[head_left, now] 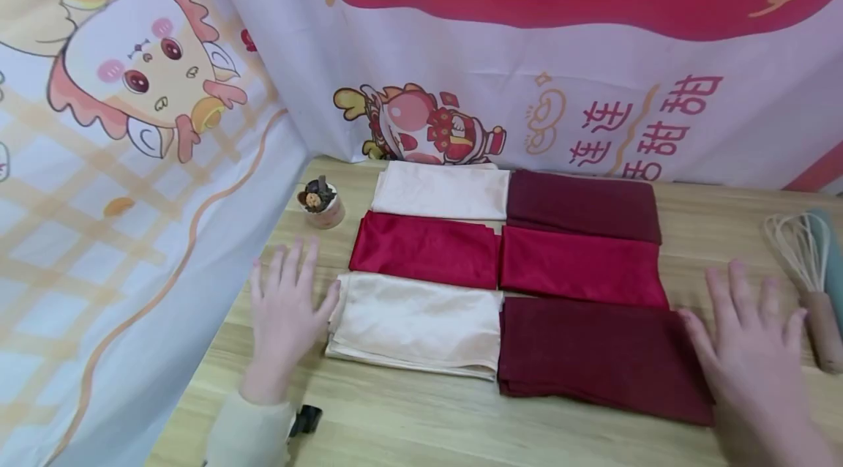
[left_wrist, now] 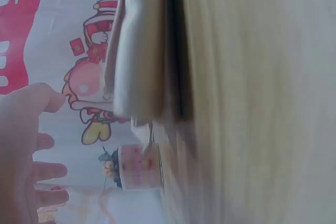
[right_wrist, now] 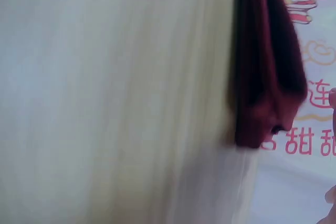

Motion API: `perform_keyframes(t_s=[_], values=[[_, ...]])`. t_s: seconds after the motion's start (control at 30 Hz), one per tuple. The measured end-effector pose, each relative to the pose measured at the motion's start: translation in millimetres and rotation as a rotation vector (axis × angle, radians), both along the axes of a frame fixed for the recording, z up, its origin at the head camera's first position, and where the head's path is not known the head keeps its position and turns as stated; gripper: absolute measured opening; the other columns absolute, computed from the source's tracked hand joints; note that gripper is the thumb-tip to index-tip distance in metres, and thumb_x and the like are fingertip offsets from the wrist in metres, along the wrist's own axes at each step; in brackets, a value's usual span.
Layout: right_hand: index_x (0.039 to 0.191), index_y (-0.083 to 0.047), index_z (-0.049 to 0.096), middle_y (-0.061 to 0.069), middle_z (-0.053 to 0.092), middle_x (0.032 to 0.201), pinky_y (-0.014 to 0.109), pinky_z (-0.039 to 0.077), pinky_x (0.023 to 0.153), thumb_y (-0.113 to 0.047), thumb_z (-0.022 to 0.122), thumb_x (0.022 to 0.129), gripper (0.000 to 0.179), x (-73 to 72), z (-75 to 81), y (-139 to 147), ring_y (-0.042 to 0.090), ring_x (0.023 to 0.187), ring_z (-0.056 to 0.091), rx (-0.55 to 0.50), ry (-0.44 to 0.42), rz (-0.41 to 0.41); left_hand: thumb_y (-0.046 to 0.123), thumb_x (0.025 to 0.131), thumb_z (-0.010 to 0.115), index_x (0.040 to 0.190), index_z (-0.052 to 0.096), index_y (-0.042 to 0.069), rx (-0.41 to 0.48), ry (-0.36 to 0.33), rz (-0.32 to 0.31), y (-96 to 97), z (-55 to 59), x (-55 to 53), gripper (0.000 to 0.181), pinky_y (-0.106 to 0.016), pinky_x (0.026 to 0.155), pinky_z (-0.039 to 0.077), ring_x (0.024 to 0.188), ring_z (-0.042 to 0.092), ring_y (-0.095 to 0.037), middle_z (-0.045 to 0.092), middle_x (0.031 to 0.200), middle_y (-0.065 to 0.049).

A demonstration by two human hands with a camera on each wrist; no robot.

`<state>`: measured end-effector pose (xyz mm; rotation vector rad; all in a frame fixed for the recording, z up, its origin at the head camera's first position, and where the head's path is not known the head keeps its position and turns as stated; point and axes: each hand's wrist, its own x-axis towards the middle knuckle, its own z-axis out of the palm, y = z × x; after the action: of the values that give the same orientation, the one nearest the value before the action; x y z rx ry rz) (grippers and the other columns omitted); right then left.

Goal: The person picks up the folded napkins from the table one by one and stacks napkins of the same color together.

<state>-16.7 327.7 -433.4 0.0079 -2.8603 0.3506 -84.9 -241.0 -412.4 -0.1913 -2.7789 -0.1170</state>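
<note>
Several folded cloths lie on the table in two columns and three rows. Nearest are a cream satin cloth (head_left: 418, 324) on the left and a dark maroon cloth (head_left: 593, 353) on the right. Behind them lie two crimson satin cloths, left (head_left: 424, 251) and right (head_left: 579, 262). A white cloth (head_left: 441, 190) and another maroon cloth (head_left: 582, 205) form the far row. My left hand (head_left: 286, 313), fingers spread, hovers beside the cream cloth's left edge, thumb at its corner. With fingers likewise spread, my right hand (head_left: 751, 350) is by the near maroon cloth's right edge. Neither hand holds anything.
A small pink cup with a dark decorated top (head_left: 324, 207) stands at the back left. A whisk with a wooden handle (head_left: 819, 320) lies at the far right, beside a teal object (head_left: 826, 247). Printed curtains (head_left: 408, 50) hang behind and left of the wooden table (head_left: 408, 416).
</note>
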Motion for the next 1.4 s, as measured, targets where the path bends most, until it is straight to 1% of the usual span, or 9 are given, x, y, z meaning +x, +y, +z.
perform_keyframes(t_s=[0.1, 0.2, 0.3, 0.43, 0.57, 0.77, 1.07, 1.23, 1.4], values=[[0.152, -0.007, 0.016, 0.018, 0.006, 0.157, 0.066, -0.011, 0.105, -0.04, 0.046, 0.099, 0.07, -1.2, -1.6, -7, 0.042, 0.141, -0.007, -0.034, 0.008, 0.013, 0.052, 0.092, 0.046, 0.148, 0.034, 0.012, 0.046, -0.009, -0.016, 5.1, -2.6, 4.4, 0.07, -0.055, 0.113, 0.005, 0.133, 0.031, -0.038, 0.036, 0.148, -0.015], [0.15, -0.002, 0.023, 0.024, 0.017, 0.154, 0.064, -0.005, 0.108, -0.037, 0.049, 0.098, 0.067, -3.5, -5.8, -16, 0.044, 0.141, 0.002, -0.09, 0.059, 0.046, 0.049, 0.091, 0.051, 0.147, 0.036, 0.01, 0.122, -0.01, -0.045, 9.7, -6.3, 8.8, 0.07, -0.059, 0.108, 0.018, 0.13, 0.035, -0.039, 0.04, 0.145, -0.017], [0.145, 0.002, 0.034, 0.028, 0.03, 0.147, 0.058, 0.007, 0.111, -0.032, 0.054, 0.096, 0.063, -6.1, -9.8, -28, 0.046, 0.138, 0.017, -0.148, 0.14, 0.085, 0.045, 0.091, 0.055, 0.146, 0.037, 0.009, 0.218, -0.043, -0.06, 14.0, -10.6, 13.2, 0.068, -0.06, 0.102, 0.027, 0.126, 0.039, -0.041, 0.042, 0.142, -0.017], [0.14, 0.004, 0.042, 0.028, 0.042, 0.14, 0.051, 0.02, 0.111, -0.025, 0.059, 0.094, 0.057, -9.5, -13.1, -47, 0.048, 0.126, 0.036, -0.211, 0.213, 0.126, 0.041, 0.091, 0.058, 0.145, 0.038, 0.008, 0.337, -0.106, -0.047, 19.2, -14.8, 17.8, 0.065, -0.06, 0.099, 0.029, 0.124, 0.04, -0.042, 0.042, 0.141, -0.019], [0.135, 0.003, 0.047, 0.025, 0.05, 0.132, 0.053, 0.028, 0.103, -0.02, 0.062, 0.092, 0.051, -12.8, -14.8, -69, 0.047, 0.116, 0.043, -0.261, 0.245, 0.165, 0.038, 0.092, 0.058, 0.143, 0.04, 0.007, 0.42, -0.156, -0.038, 23.1, -19.1, 20.6, 0.062, -0.062, 0.1, 0.028, 0.123, 0.04, -0.043, 0.043, 0.139, -0.021], [0.129, 0.001, 0.054, 0.021, 0.057, 0.122, 0.053, 0.034, 0.093, -0.018, 0.063, 0.092, 0.043, -16.2, -15.9, -102, 0.041, 0.113, 0.046, -0.334, 0.171, 0.212, 0.032, 0.092, 0.061, 0.14, 0.045, 0.009, 0.562, -0.202, -0.051, 28.7, -24.8, 23.0, 0.056, -0.059, 0.098, 0.03, 0.12, 0.042, -0.039, 0.046, 0.134, -0.019], [0.126, -0.006, 0.059, 0.008, 0.059, 0.124, 0.047, 0.039, 0.094, -0.024, 0.062, 0.094, 0.038, -24.2, -14.8, -151, 0.027, 0.116, 0.046, -0.452, 0.016, 0.339, 0.024, 0.089, 0.064, 0.139, 0.049, 0.014, 0.712, -0.249, -0.001, 29.8, -31.6, 22.9, 0.052, -0.058, 0.102, 0.027, 0.127, 0.035, -0.036, 0.041, 0.137, -0.017], [0.125, -0.009, 0.06, 0.005, 0.058, 0.123, 0.046, 0.037, 0.097, -0.029, 0.06, 0.095, 0.036, -33.5, -9.7, -176, 0.024, 0.116, 0.046, -0.445, -0.039, 0.405, 0.022, 0.087, 0.066, 0.139, 0.049, 0.015, 0.745, -0.284, 0.018, 28.4, -33.5, 20.1, 0.055, -0.057, 0.103, 0.027, 0.128, 0.035, -0.036, 0.042, 0.138, -0.019], [0.125, -0.01, 0.06, 0.008, 0.058, 0.122, 0.047, 0.035, 0.098, -0.034, 0.06, 0.094, 0.039, -44.0, -7.8, -193, 0.027, 0.115, 0.045, -0.352, -0.093, 0.394, 0.022, 0.086, 0.068, 0.138, 0.05, 0.016, 0.723, -0.295, 0.009, 27.7, -33.2, 16.0, 0.055, -0.056, 0.102, 0.028, 0.126, 0.037, -0.037, 0.045, 0.137, -0.018]])
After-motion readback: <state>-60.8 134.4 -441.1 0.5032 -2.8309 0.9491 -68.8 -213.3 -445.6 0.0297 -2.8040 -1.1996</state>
